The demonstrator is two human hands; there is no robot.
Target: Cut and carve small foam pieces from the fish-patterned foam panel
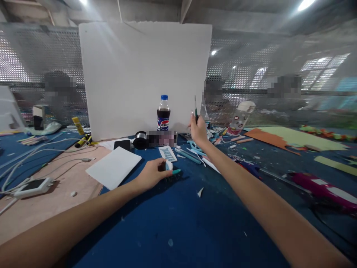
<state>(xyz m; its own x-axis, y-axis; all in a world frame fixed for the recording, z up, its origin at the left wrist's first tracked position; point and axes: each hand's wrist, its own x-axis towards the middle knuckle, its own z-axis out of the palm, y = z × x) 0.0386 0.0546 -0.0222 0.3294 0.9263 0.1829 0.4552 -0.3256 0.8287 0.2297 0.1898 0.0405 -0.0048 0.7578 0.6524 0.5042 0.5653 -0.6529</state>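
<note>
left hand [152,173]: pinching small rounded white piece [169,165] | right hand [198,129]: gripping slim rod-like tool [195,108] | scrap-flecked blue tabletop [178,216]

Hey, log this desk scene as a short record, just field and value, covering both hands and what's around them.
Left hand: holds a small white piece; something teal shows at the thumb tip
Right hand: raised, gripping a slim tool, tip up; exact type unclear
Left of left hand: flat white rectangle
Behind the hands: cola bottle, upright, blue cap, in front of a large white board
Surface: blue tabletop with scattered scraps
</note>
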